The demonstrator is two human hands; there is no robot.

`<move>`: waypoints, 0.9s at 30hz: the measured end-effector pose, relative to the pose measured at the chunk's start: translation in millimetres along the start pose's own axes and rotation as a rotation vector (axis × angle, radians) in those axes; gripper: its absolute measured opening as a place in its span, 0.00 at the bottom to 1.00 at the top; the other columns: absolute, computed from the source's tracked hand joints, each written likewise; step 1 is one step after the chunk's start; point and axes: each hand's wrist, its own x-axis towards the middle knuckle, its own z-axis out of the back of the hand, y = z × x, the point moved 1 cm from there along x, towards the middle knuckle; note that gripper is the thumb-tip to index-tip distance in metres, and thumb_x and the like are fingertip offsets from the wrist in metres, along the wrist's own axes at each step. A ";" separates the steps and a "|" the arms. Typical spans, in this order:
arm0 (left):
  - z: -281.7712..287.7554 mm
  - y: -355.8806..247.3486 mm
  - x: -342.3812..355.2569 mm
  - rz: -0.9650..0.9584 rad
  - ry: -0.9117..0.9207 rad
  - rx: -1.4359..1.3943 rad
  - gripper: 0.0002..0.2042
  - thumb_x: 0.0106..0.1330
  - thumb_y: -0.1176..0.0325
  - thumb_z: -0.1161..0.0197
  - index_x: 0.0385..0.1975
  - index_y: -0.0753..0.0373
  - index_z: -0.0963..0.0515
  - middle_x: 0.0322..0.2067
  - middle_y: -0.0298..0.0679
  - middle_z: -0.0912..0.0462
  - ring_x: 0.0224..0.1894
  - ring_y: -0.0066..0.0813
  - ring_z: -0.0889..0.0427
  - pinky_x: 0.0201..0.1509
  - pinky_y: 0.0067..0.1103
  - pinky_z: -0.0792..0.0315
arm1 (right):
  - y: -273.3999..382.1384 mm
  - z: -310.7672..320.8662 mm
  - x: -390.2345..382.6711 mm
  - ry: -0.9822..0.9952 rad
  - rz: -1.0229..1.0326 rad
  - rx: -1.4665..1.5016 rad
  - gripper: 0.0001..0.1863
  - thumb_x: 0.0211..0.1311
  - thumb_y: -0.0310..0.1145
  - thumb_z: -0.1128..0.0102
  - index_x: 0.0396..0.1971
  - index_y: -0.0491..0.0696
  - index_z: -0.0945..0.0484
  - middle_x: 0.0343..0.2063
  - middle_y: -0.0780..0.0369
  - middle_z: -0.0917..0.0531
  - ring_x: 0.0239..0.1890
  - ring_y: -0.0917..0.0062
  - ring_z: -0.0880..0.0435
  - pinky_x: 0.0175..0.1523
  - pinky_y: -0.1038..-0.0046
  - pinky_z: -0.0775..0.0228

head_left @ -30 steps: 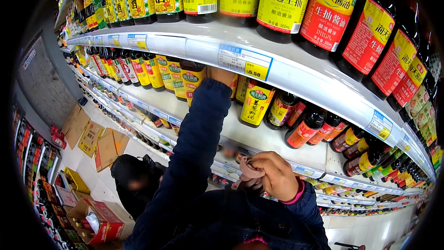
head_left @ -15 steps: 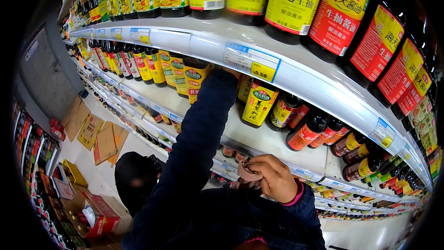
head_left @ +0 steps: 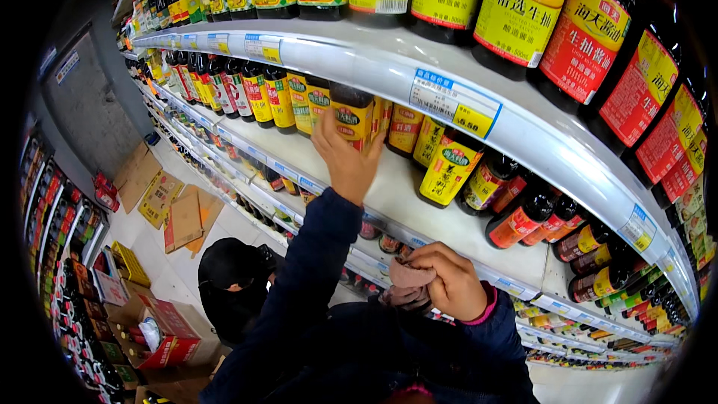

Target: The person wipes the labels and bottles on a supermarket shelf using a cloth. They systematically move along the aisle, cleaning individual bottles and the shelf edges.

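My left hand [head_left: 347,155] reaches up to the middle shelf, its thumb and fingers on either side of a dark seasoning bottle [head_left: 351,118] with a yellow label. That bottle stands at the shelf's front, at the end of a row of similar bottles [head_left: 297,101]. To its right, across a gap, is another yellow-labelled bottle [head_left: 449,168]. Lower and nearer to me, my right hand [head_left: 456,282] is closed on a bunched, brownish-pink cloth [head_left: 410,278], part of which hangs below the fingers.
Above, an upper shelf edge [head_left: 359,67] with price tags overhangs the middle one, lined with large sauce bottles [head_left: 523,11]. A person in black [head_left: 228,284] is low at the left. Flattened cardboard [head_left: 187,221] and an open carton [head_left: 168,337] lie on the floor.
My left hand, earlier hidden under the upper shelf, has come back to the shelf's front and now grips a bottle. My right hand keeps the cloth. The view has shifted slightly.
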 end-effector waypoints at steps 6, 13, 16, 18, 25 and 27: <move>-2.2 31.3 -10.0 0.070 0.238 0.009 0.44 0.42 0.65 0.22 0.57 0.75 0.43 0.49 0.59 0.35 0.52 0.58 0.36 0.58 0.39 0.40 | 1.3 -14.7 8.2 0.031 -0.006 0.094 0.18 0.44 0.14 0.55 0.38 0.41 0.27 0.36 0.53 0.23 0.41 0.56 0.22 0.48 0.67 0.28; 4.9 37.8 -4.6 0.077 0.267 -0.050 0.40 0.42 0.68 0.23 0.53 0.74 0.40 0.42 0.56 0.33 0.47 0.55 0.34 0.51 0.40 0.36 | -9.8 -6.0 39.2 -0.139 -0.435 0.511 0.15 0.55 0.13 0.59 0.40 0.38 0.25 0.37 0.62 0.19 0.41 0.79 0.22 0.49 0.77 0.29; 19.4 39.4 3.2 0.079 0.303 -0.088 0.39 0.42 0.70 0.24 0.53 0.73 0.40 0.42 0.56 0.33 0.47 0.56 0.34 0.51 0.40 0.36 | -12.6 -11.7 80.4 -0.408 -0.154 -0.129 0.16 0.52 0.13 0.54 0.41 0.38 0.25 0.38 0.55 0.20 0.40 0.66 0.19 0.47 0.72 0.27; 27.6 43.4 8.1 0.036 0.314 -0.107 0.38 0.42 0.73 0.25 0.53 0.73 0.40 0.43 0.56 0.33 0.48 0.56 0.34 0.52 0.39 0.37 | -21.8 -28.2 108.2 -0.494 0.044 -0.493 0.18 0.50 0.16 0.50 0.43 0.38 0.24 0.40 0.49 0.24 0.40 0.53 0.22 0.47 0.66 0.27; 42.6 58.9 24.4 0.027 0.406 -0.158 0.37 0.43 0.74 0.26 0.54 0.71 0.40 0.44 0.55 0.34 0.49 0.52 0.34 0.54 0.37 0.36 | -139.2 -78.9 146.0 0.073 -0.387 -0.882 0.21 0.56 0.30 0.52 0.47 0.32 0.28 0.45 0.46 0.26 0.49 0.51 0.28 0.51 0.58 0.32; 49.0 65.0 28.7 0.030 0.426 -0.160 0.37 0.44 0.73 0.26 0.54 0.70 0.40 0.44 0.54 0.34 0.49 0.51 0.33 0.54 0.36 0.36 | -141.1 -79.0 145.6 0.134 -0.392 -0.859 0.22 0.56 0.32 0.52 0.48 0.33 0.28 0.45 0.46 0.26 0.49 0.52 0.28 0.53 0.58 0.33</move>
